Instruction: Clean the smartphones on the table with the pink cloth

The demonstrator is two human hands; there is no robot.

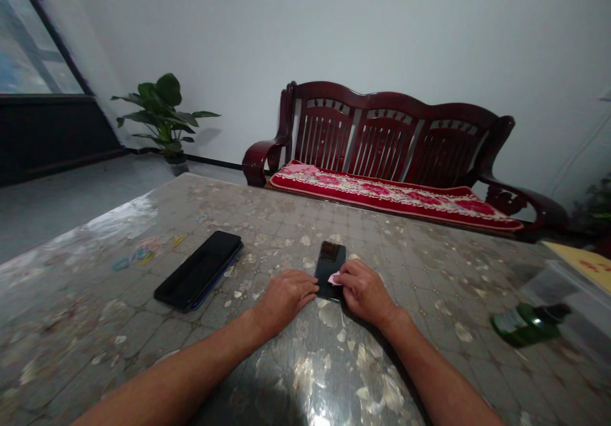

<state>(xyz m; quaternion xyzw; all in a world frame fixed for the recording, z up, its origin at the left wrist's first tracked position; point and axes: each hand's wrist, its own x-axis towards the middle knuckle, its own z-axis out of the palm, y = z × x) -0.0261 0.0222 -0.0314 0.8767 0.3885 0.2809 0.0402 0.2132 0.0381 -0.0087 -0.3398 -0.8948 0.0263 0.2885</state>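
The phone (327,269) is pointed lengthwise away, cameras farthest. On it, a pink scrap (333,279) is pinched by the right hand (363,289); against it, the left hand (286,295) is laid, fingers together.

Phone (330,267) (5 o'clock): smooth, glossy back
Pink wad (333,279): matt, cloth or paper, cannot tell
Phone stack (200,267) (8 o'clock): smooth, shiny top face
Table (410,263): slick, reflective top, glare at 6 o'clock
Bench (391,98) (2 o'clock): polished wood
Seat cover (372,188): matt cloth
Bottle (518,325) (4 o'clock): glossy, see-through plastic
Wall (305,25) (12 o'clock): matt, smooth
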